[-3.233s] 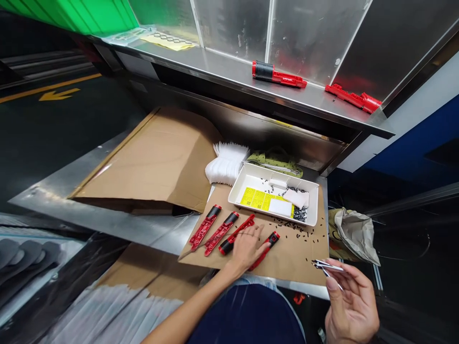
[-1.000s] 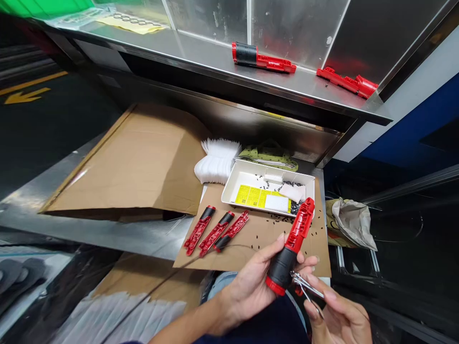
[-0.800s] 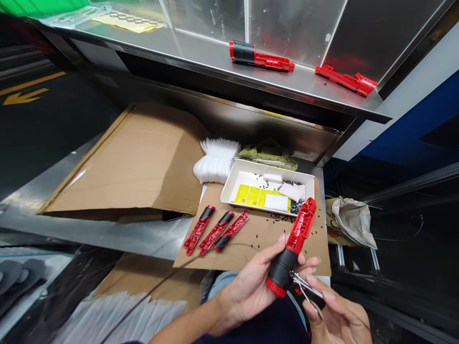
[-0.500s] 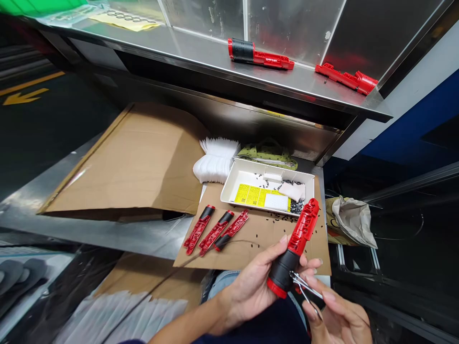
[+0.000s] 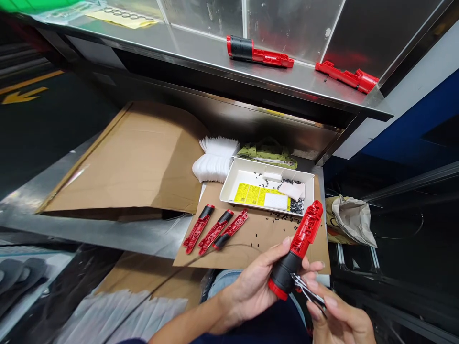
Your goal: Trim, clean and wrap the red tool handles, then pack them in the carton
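Observation:
My left hand [image 5: 247,291] grips a red and black tool handle [image 5: 296,251] upright above the cardboard, its black grip in my palm. My right hand [image 5: 340,322] pinches small metal tweezers [image 5: 308,290], their tips close to the handle's black end. Three more red and black handle parts [image 5: 198,229] [image 5: 215,232] [image 5: 230,230] lie side by side on the brown cardboard sheet [image 5: 251,255]. Small black pieces are scattered over that sheet. A white tray [image 5: 229,184] behind them holds more black pieces and a yellow printed sheet.
Two red parts [image 5: 260,51] [image 5: 347,77] rest on a steel shelf [image 5: 201,45] overhead. A large cardboard sheet [image 5: 122,167] lies left, with white pads [image 5: 215,160] beside it. A green patterned item [image 5: 267,155] sits behind the tray, a crumpled paper bag [image 5: 349,222] to the right.
My left hand has lifted a handle off the cardboard and holds it up. The tweezers in my right hand have come in against its black end, and the handle tilts slightly.

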`<action>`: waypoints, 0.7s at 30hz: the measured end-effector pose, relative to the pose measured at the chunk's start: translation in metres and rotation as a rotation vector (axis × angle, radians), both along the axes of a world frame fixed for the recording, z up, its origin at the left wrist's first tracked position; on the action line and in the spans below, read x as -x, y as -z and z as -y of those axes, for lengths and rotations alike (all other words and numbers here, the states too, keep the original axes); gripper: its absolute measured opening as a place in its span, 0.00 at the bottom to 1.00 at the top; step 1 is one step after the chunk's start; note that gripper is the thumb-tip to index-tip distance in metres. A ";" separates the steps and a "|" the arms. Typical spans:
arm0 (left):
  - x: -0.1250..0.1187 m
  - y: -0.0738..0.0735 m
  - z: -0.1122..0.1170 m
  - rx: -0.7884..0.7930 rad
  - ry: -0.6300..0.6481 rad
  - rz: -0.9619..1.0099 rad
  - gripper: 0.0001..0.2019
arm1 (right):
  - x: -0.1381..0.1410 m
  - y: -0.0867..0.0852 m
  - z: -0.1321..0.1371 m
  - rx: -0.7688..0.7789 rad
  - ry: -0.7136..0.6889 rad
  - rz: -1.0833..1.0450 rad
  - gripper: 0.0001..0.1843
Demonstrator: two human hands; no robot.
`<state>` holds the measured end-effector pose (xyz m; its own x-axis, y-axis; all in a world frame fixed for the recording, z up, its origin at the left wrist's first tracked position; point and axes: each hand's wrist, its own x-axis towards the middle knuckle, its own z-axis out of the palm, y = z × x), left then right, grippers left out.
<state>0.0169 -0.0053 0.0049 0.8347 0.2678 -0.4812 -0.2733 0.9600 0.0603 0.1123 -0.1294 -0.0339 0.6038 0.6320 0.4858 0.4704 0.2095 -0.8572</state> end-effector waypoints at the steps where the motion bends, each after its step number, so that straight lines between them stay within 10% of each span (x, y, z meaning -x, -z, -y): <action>1: 0.000 -0.001 0.000 0.006 -0.007 -0.008 0.23 | -0.001 -0.003 0.001 -0.010 0.015 -0.051 0.06; 9: -0.001 0.003 0.002 -0.044 -0.014 0.037 0.21 | -0.029 -0.014 -0.001 -0.012 -0.326 0.041 0.21; 21: -0.001 0.004 0.006 -0.052 -0.072 0.058 0.11 | -0.018 -0.008 -0.003 -0.074 -0.216 0.057 0.22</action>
<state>0.0182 -0.0114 0.0004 0.8387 0.3511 -0.4163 -0.3455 0.9340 0.0916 0.1303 -0.1263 -0.0262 0.4286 0.7054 0.5646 0.4546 0.3717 -0.8094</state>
